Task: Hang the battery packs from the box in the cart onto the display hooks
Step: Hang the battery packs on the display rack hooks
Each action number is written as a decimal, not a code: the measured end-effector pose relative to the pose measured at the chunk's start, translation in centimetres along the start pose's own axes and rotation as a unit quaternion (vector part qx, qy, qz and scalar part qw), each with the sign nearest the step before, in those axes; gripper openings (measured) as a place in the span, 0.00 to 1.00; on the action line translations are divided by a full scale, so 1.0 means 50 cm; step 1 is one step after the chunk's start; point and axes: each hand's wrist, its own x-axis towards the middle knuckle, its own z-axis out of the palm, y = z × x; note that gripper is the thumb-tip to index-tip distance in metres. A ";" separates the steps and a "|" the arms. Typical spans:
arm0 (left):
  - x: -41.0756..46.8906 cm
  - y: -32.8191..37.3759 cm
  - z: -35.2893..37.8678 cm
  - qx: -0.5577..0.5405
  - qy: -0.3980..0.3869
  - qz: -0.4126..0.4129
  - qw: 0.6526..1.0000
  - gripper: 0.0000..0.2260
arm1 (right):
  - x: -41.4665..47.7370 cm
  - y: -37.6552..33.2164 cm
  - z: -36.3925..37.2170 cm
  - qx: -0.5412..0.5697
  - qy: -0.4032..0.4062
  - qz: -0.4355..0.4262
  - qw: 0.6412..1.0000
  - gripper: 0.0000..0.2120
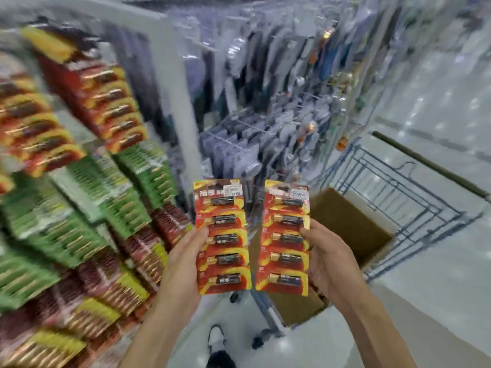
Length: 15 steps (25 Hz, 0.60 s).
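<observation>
I hold two red and yellow battery packs upright, side by side. My left hand (pixel 183 264) grips the left battery pack (pixel 223 235) by its left edge, thumb on the front. My right hand (pixel 326 258) grips the right battery pack (pixel 285 237) by its right edge. Each pack carries several batteries in a column and a white price sticker at the top. Behind the right pack, the brown cardboard box (pixel 348 227) sits open in the blue wire cart (pixel 403 192). The display (pixel 87 160) of hanging red and green battery packs fills the left, blurred.
A white upright post (pixel 183 102) divides the battery display from racks of grey and blue packaged goods (pixel 265 115) further along. The cart's dark handle (pixel 430 163) runs at the right. My shoe (pixel 216 338) stands on the pale glossy floor below.
</observation>
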 end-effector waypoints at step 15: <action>-0.461 0.120 -0.497 -0.128 0.296 0.178 0.930 0.17 | -0.198 0.228 0.569 -0.100 -0.306 0.081 0.943 0.15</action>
